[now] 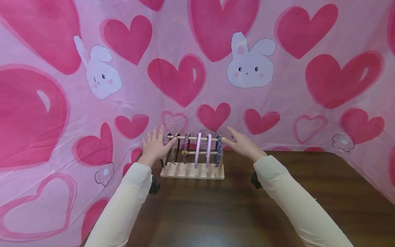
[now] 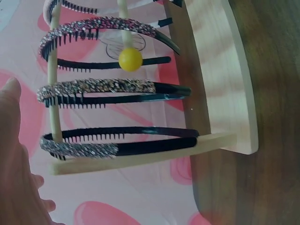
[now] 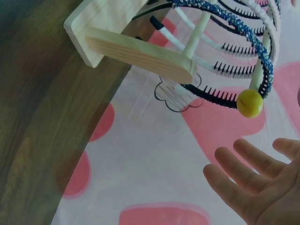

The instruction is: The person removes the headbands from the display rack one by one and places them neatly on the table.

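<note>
A wooden headband stand (image 1: 192, 174) holds several headbands along its upper rod. Silver (image 2: 84, 149), pale-gold (image 2: 117, 86) and purple-pink (image 2: 103, 24) glittery headbands hang toward the left. Two pale pink headbands (image 1: 198, 151) and a blue sparkly headband (image 1: 219, 151) hang toward the right. My left hand (image 1: 157, 147), fingers spread, is beside the stand's left end; the left wrist view shows a gap between hand and headbands. My right hand (image 1: 245, 144) is held with fingers extended just off the yellow ball (image 3: 250, 103) capping the upper rod's right end. Neither hand holds anything.
The stand rests on a dark brown wooden table (image 1: 210, 212), near its back edge. Behind and left hangs a pink cloth (image 1: 172, 41) with hearts and rabbit faces. A second yellow ball (image 2: 130, 59) caps the lower rod's left end.
</note>
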Demonstrator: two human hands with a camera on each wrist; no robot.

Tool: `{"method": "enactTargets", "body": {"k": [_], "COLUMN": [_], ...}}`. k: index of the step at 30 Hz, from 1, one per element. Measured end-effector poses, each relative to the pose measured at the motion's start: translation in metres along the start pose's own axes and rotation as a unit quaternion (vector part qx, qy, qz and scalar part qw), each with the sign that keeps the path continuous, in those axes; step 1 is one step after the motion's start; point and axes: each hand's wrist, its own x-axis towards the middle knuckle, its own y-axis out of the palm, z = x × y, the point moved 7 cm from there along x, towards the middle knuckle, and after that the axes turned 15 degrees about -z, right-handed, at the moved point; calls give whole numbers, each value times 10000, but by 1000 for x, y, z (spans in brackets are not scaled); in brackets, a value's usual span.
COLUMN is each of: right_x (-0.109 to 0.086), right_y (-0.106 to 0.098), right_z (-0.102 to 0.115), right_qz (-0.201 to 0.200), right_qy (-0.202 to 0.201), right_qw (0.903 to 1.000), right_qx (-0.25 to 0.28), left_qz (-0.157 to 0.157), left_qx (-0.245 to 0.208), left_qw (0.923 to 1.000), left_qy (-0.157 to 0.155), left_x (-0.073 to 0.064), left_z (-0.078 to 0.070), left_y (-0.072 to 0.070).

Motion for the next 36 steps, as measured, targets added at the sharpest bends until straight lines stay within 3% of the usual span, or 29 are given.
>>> {"method": "enactTargets", "body": {"k": [14, 23, 36], "right_x": [0, -2, -5], "right_y": [11, 12, 18], "right_z": [-3, 1, 1], "right_qz": [-62, -160, -136], "right_qy": [-111, -55, 135], "right_qw": [9991, 9977, 9923], "right_qx": [405, 657, 1227], "left_qz": [-61, -143, 261], "left_qx": [-182, -371, -533], "left_qw": [9998, 9992, 9971], "left_qy": [78, -98, -475], "left_x": [-17, -23, -37], "left_z": [19, 28, 47], "left_y": [13, 19, 43]}}
